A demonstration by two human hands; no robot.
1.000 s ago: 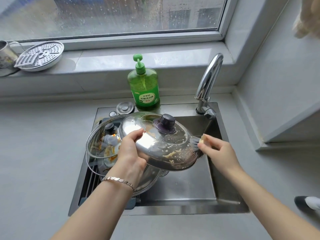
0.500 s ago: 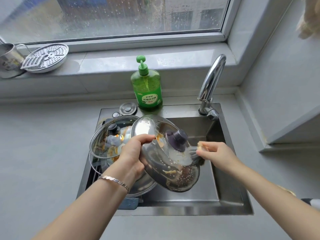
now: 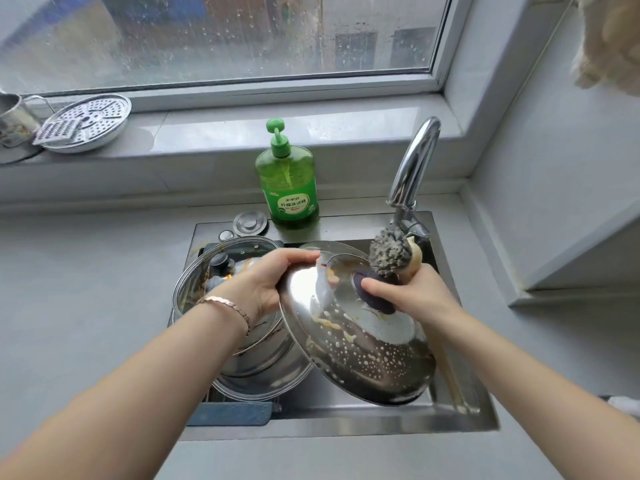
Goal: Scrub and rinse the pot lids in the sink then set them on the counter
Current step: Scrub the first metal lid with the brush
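The brush [image 3: 389,256] has lifted off the lid [image 3: 363,358] and now points upward. The left hand [image 3: 273,282] clamps the lid's upper rim, tilting it over the sink [image 3: 346,427], probably to drain suds. The right hand [image 3: 422,296], fingers curled round the brush handle, steadies the knob [image 3: 381,305] with its thumb.

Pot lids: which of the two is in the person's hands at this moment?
The sudsy lid with the purple knob, tilted over the sink, left hand gripping its rim. The glass lid with the black knob lies on the pot beside it.
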